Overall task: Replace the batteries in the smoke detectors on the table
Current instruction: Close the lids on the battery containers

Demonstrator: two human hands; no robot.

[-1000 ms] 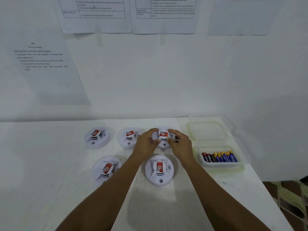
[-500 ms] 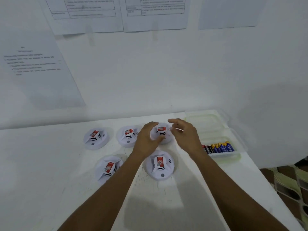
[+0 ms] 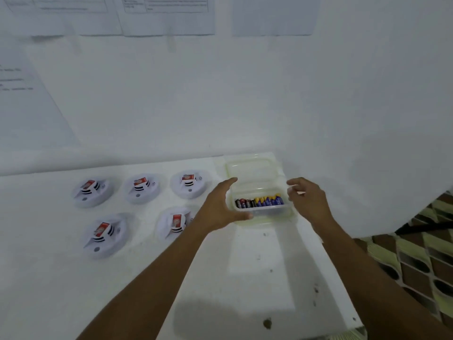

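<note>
White plastic smoke detectors (image 3: 142, 187) lie in two rows on the table (image 3: 257, 266), left of both hands. Three sit along the far row, ending with the far-right detector (image 3: 190, 184). Two sit nearer, among them the near-right detector (image 3: 175, 223). Each bears a red label on its raised centre. The shells are judged light, stiff and smooth. The broad rim offers the safest hold, while the slotted centre looks more fragile.

At the table's far right corner stands a clear plastic box (image 3: 269, 214), its hinged lid (image 3: 255, 168) thrown back on the far side. Inside, a single row of batteries (image 3: 259, 201) lies side by side, dark-and-red ones to the left and blue-and-yellow ones to the right. These are small, hard, slippery cylinders, likely to roll, so a pinch across the middle of one should suit. The thin box is probably light enough to slide if nudged.

The left hand (image 3: 220, 207) is spread at the box's left side, thumb along the near rim; contact cannot be confirmed. The right hand (image 3: 307, 200), blurred, hangs just right of the box with fingers loosely bent and nothing visible in them.
</note>
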